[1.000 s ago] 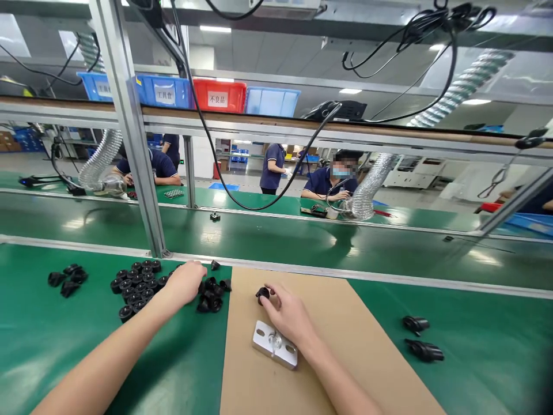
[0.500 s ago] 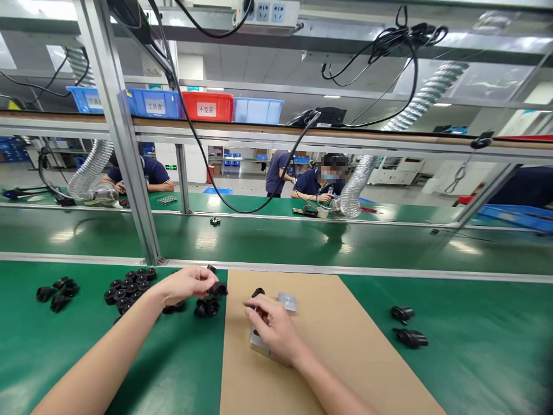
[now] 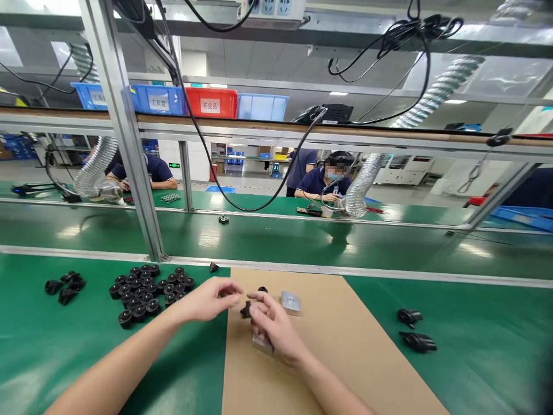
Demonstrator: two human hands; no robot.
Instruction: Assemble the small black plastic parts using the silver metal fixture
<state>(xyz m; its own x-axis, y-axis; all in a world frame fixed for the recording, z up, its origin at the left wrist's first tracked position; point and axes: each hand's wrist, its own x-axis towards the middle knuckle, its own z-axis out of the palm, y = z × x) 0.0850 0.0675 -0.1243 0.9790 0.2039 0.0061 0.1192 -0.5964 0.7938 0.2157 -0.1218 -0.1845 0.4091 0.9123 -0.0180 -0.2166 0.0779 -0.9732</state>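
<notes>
At the grip of your right hand (image 3: 276,327), a black part (image 3: 246,310), seemingly pinched; your left hand (image 3: 215,298) beside it, fingers parted, apparently holding nothing.
A moment ago your left hand held one, so likely it changed hands. Under the right palm, a metal block (image 3: 261,343); beyond, a silver plate (image 3: 290,301); leftward, black rings (image 3: 140,291).

Our left hand (image 3: 212,298) has its thumb (image 3: 228,301) and fingers (image 3: 230,284) apart; close by, our right hand (image 3: 275,326) is curled.
</notes>
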